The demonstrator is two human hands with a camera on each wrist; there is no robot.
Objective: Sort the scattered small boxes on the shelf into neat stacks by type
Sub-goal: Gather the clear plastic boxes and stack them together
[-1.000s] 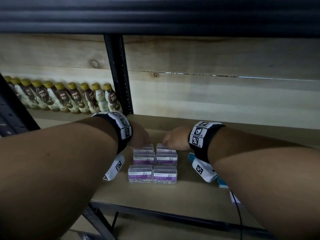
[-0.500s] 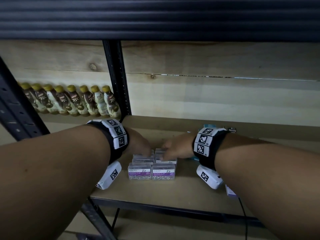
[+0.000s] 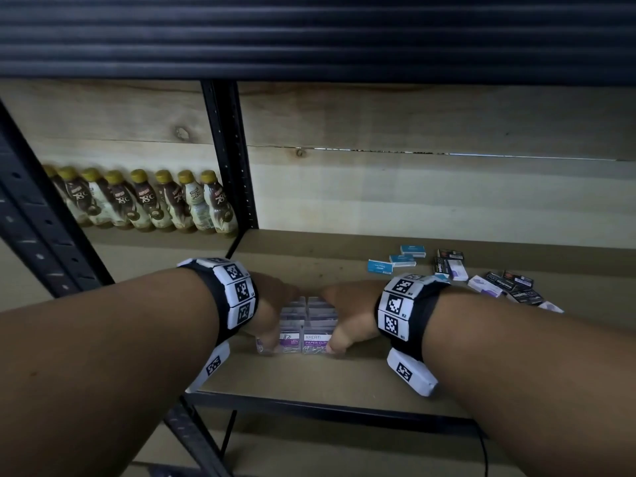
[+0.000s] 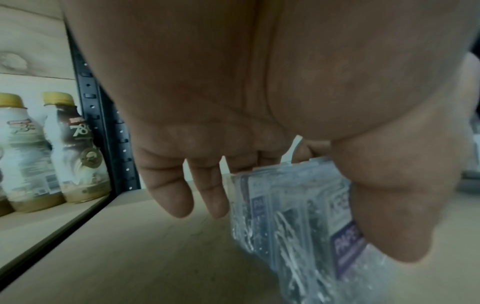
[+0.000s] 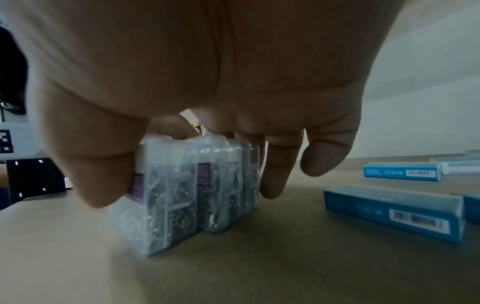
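Note:
Clear paper clip boxes with purple labels stand packed together in two rows near the shelf's front. My left hand pinches the left row, thumb on the front box and index finger behind it. My right hand pinches the right row the same way, thumb in front. Blue boxes lie scattered to the right, close by in the right wrist view. Black boxes and white-purple boxes lie mixed further right.
A black upright post divides the shelf. Left of it stands a row of gold-capped drink bottles. The upper shelf's dark edge hangs low overhead. Wooden boards form the back wall.
Both hands dropped their thumbs onto the front boxes, and the front and back paper clip boxes closed up together. The view shifted, bringing the scattered boxes on the right into sight.

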